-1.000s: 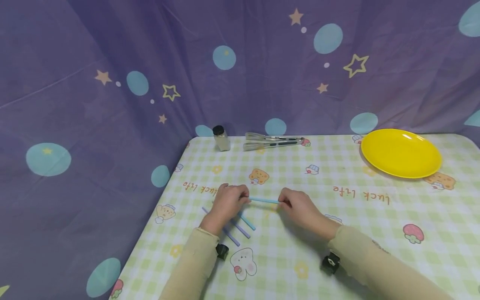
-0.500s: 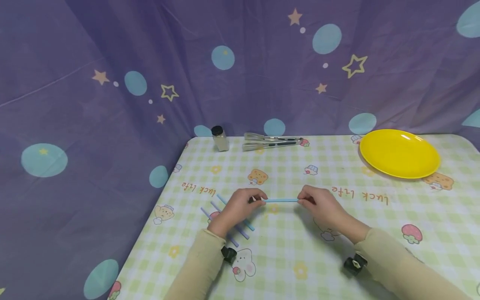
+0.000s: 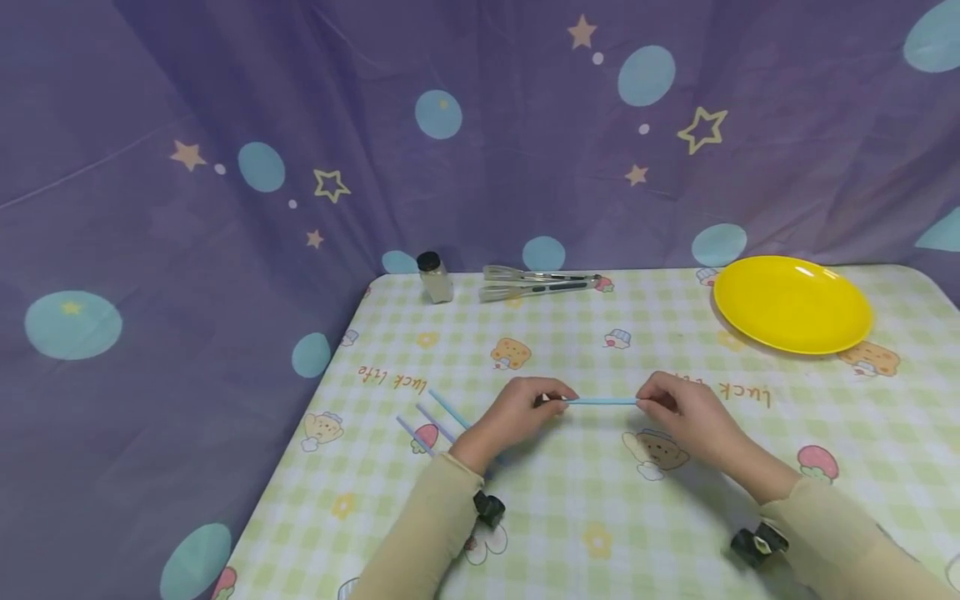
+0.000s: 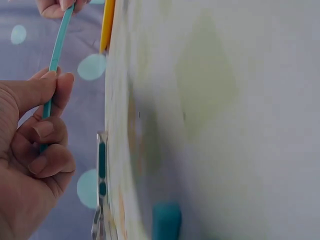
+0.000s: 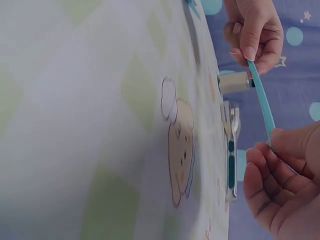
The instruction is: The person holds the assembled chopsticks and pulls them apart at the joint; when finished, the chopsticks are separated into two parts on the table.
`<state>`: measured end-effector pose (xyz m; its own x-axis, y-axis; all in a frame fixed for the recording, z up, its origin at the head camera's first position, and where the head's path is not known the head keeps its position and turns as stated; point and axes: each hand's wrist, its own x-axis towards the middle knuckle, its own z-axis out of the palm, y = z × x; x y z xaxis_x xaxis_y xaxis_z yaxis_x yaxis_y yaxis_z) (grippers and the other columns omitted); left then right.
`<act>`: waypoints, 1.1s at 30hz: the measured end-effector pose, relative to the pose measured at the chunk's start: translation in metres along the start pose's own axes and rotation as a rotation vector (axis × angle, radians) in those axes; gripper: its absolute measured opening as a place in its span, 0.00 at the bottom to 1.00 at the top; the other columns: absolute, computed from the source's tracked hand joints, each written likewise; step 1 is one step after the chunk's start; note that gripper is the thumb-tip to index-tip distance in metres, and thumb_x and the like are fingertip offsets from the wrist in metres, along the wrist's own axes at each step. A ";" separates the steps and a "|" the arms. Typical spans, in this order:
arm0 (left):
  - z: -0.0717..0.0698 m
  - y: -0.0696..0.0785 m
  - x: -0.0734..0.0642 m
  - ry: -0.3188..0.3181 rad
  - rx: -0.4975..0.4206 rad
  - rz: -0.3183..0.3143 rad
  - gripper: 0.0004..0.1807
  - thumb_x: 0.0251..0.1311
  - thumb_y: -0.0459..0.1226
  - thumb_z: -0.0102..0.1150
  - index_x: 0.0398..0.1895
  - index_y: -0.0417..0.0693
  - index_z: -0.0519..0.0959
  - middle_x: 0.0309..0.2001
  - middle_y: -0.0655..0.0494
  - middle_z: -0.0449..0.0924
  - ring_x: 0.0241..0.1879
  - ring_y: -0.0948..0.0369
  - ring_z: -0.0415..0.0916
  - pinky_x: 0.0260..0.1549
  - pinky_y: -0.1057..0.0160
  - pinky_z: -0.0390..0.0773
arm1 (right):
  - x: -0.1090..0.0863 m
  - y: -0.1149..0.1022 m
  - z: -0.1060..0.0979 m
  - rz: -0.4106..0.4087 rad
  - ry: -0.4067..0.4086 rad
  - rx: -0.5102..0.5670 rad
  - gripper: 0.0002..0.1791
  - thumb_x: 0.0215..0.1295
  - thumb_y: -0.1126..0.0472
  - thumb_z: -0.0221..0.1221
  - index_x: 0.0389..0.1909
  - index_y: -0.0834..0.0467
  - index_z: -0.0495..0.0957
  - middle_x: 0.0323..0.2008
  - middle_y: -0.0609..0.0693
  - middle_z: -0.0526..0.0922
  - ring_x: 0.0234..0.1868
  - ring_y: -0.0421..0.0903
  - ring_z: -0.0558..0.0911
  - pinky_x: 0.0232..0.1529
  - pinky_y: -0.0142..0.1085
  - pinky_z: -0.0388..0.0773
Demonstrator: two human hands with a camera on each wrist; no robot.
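A light blue straw [image 3: 602, 402] is stretched level between my two hands, above the tablecloth. My left hand [image 3: 525, 410] pinches its left end between thumb and forefinger; in the left wrist view the tail of the straw [image 4: 59, 40] runs down behind curled fingers. At the right end, my right hand [image 3: 693, 417] pinches it with thumb and fingertips, as the right wrist view also shows along the straw [image 5: 261, 95]. Beside my left forearm lie a blue straw [image 3: 448, 408] and two purple straws [image 3: 414, 435], partly hidden by that arm.
Toward the back right stands a yellow plate [image 3: 795, 304]. Metal tongs [image 3: 540, 288] lie along the back edge, with a black-capped jar [image 3: 437, 282] to their left. A purple curtain [image 3: 487, 167] hangs behind the table.
Both hands have moved to the right with the light blue straw held between them, and slightly more of it shows. The straws on the table stay put.
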<state>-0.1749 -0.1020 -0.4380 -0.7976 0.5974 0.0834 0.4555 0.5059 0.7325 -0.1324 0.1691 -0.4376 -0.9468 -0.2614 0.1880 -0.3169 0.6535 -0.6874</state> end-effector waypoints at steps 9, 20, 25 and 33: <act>0.022 0.013 0.012 0.006 0.032 0.052 0.08 0.66 0.36 0.59 0.44 0.53 0.85 0.39 0.60 0.85 0.26 0.69 0.71 0.32 0.72 0.72 | -0.001 -0.004 0.001 -0.114 0.008 -0.036 0.01 0.62 0.63 0.66 0.33 0.53 0.84 0.33 0.41 0.84 0.32 0.38 0.78 0.36 0.38 0.77; 0.040 0.023 0.022 0.088 0.144 0.092 0.07 0.63 0.40 0.61 0.42 0.56 0.85 0.42 0.66 0.85 0.36 0.77 0.75 0.37 0.77 0.72 | 0.002 -0.001 0.007 -0.202 0.038 -0.086 0.07 0.60 0.65 0.67 0.37 0.49 0.86 0.34 0.40 0.86 0.34 0.38 0.82 0.36 0.39 0.79; 0.041 0.024 0.026 0.124 0.160 0.092 0.07 0.63 0.39 0.62 0.42 0.57 0.85 0.41 0.67 0.85 0.32 0.77 0.73 0.35 0.77 0.71 | 0.003 0.001 0.006 -0.237 0.086 -0.107 0.09 0.59 0.68 0.66 0.38 0.51 0.86 0.35 0.41 0.86 0.33 0.38 0.81 0.41 0.44 0.79; 0.040 0.026 0.030 0.140 0.126 0.083 0.07 0.64 0.38 0.61 0.43 0.56 0.85 0.42 0.66 0.85 0.37 0.77 0.76 0.39 0.76 0.72 | 0.005 0.001 0.005 -0.248 0.131 -0.099 0.10 0.58 0.69 0.66 0.38 0.52 0.86 0.36 0.44 0.86 0.31 0.37 0.79 0.30 0.35 0.76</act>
<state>-0.1710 -0.0464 -0.4438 -0.7984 0.5523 0.2399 0.5610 0.5374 0.6297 -0.1372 0.1651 -0.4412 -0.8369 -0.3321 0.4352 -0.5375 0.6486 -0.5388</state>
